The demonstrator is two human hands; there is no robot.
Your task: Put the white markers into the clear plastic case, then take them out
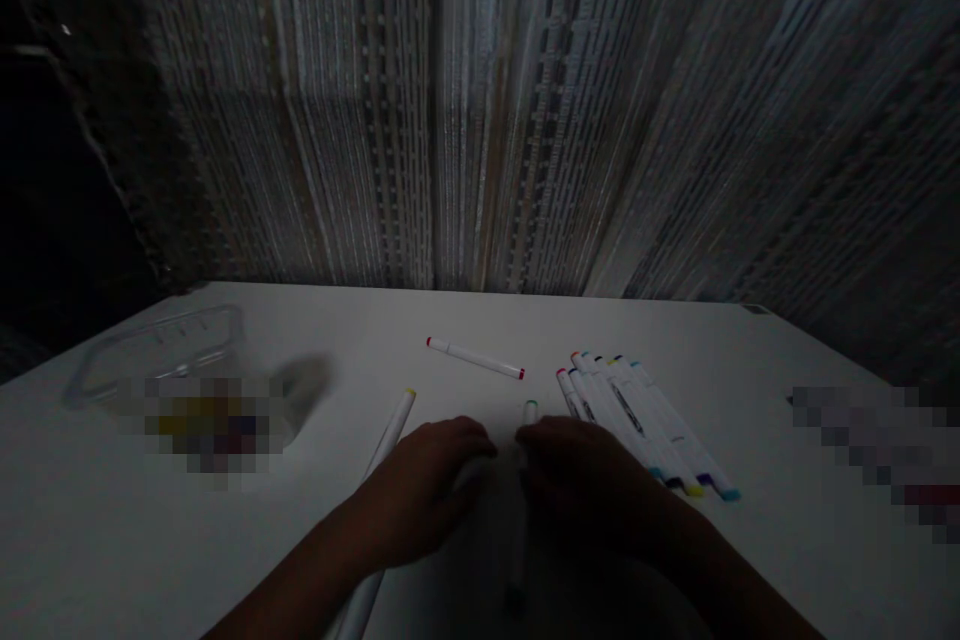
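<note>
Our left hand [420, 490] lies on a white marker [391, 435] and our right hand [589, 485] on a second marker [530, 411] — we can't tell if they grip — and light, slick pens hold best at the middle.

Exactly one left hand [420, 490] and one right hand [589, 485]. Three separate markers, namely one red-capped marker [475, 358], one yellow-capped marker [390, 445] and one green-capped marker [530, 412], plus a row of about six markers [645, 420], exact number unclear. Also one table [322, 320], one clear tray [154, 355] and two pixelated patches [214, 425].
</note>
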